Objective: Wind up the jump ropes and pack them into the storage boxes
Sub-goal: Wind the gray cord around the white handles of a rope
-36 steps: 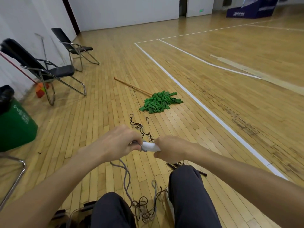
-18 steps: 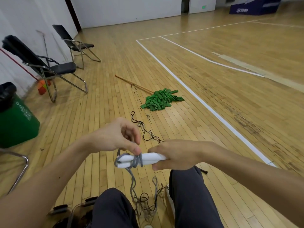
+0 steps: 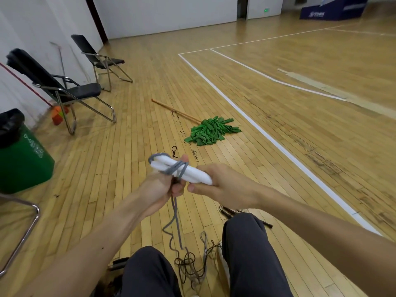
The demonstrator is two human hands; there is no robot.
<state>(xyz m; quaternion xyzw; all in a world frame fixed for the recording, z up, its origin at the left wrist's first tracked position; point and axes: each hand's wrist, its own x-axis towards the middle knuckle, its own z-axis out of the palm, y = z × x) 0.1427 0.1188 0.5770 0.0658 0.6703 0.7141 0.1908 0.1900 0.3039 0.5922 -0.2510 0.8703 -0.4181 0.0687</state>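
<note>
the two white handles (image 3: 197, 175) of a jump rope are held together by the right hand (image 3: 225, 186), whose fingers are curled round their near end. several turns of the grey cord (image 3: 176, 169) are wrapped around the handles just left of that hand. the cord is pinched under the handles by the left hand (image 3: 165, 188), fingers curled, and hangs from it to a tangle of other ropes (image 3: 192, 269) on the floor below both hands. a green mop (image 3: 211, 133) is seen well beyond the hands.
</note>
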